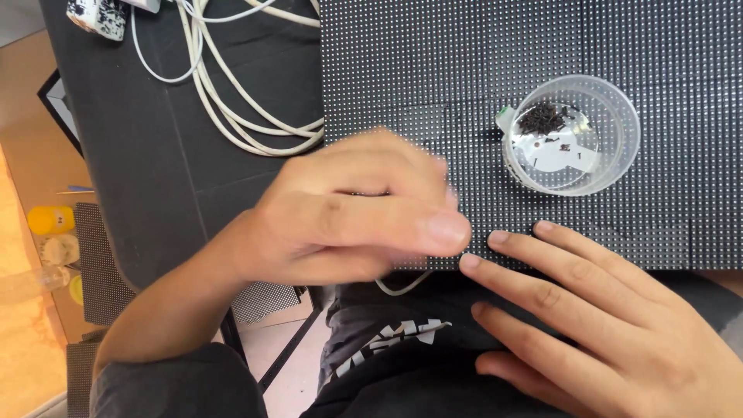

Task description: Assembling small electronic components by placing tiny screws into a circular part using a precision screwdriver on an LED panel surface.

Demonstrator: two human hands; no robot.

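Observation:
A black panel (464, 70) covered in a grid of small dots lies across the dark table. My left hand (348, 213) hovers over its near edge, blurred, fingers curled toward the thumb; whether it pinches anything I cannot tell. My right hand (588, 310) rests flat with fingers spread, fingertips touching the panel's near edge. A clear round plastic cup (619, 155) stands on the panel beyond my right hand, holding a heap of tiny dark parts and a white slip.
White cables (232, 108) loop over the dark table (139, 155) at the left of the panel. A yellow object (50, 219) and clear containers sit on the floor at far left. Another small dotted panel (101, 263) lies below the table edge.

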